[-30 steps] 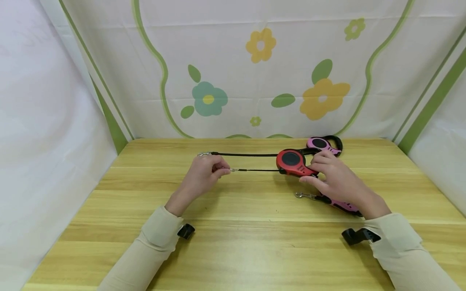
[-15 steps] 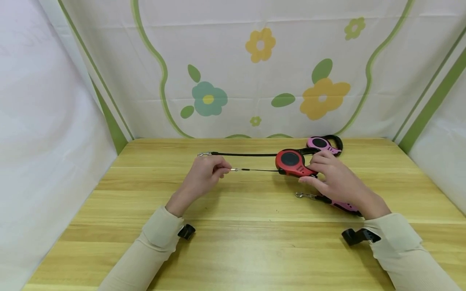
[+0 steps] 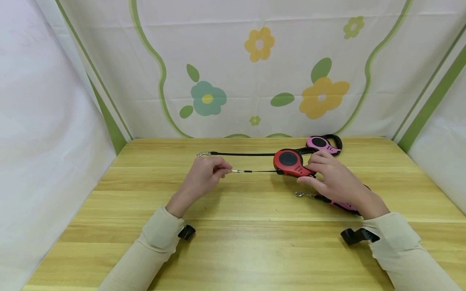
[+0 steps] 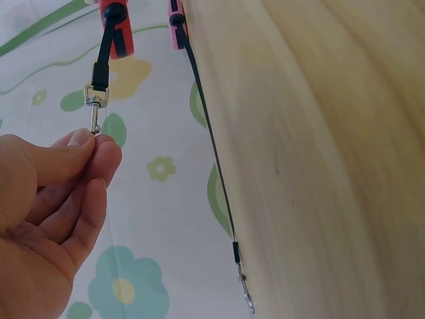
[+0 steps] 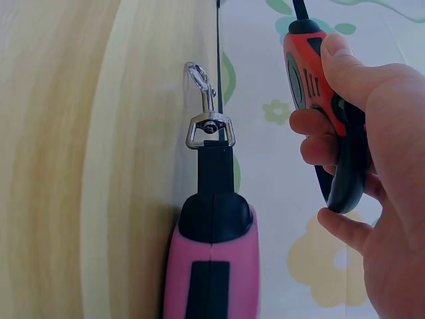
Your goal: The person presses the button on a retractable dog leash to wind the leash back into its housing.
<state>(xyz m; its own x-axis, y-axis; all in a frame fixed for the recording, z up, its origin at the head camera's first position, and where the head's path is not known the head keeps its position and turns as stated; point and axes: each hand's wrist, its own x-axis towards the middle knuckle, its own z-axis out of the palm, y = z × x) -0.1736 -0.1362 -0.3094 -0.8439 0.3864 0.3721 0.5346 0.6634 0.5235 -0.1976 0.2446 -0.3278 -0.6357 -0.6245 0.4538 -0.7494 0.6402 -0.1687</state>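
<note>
My right hand grips the handle of a red and black retractable dog leash, thumb along its side in the right wrist view. A short length of black strap runs from its case toward my left hand. The left thumb and fingertips pinch the silver snap hook at the strap's end; its tip is hidden in the fingers. The red leash is held above the table, and the strap between the hands looks straight.
A pink retractable leash lies at the back of the wooden table, its black cord drawn out leftward to a snap hook. Another pink leash lies below my right wrist, partly covered, its hook pointing left.
The red leash has shifted slightly left toward my left hand. A little more of the snap hook shows past the left fingertips. Both pink leashes stay where they were.
</note>
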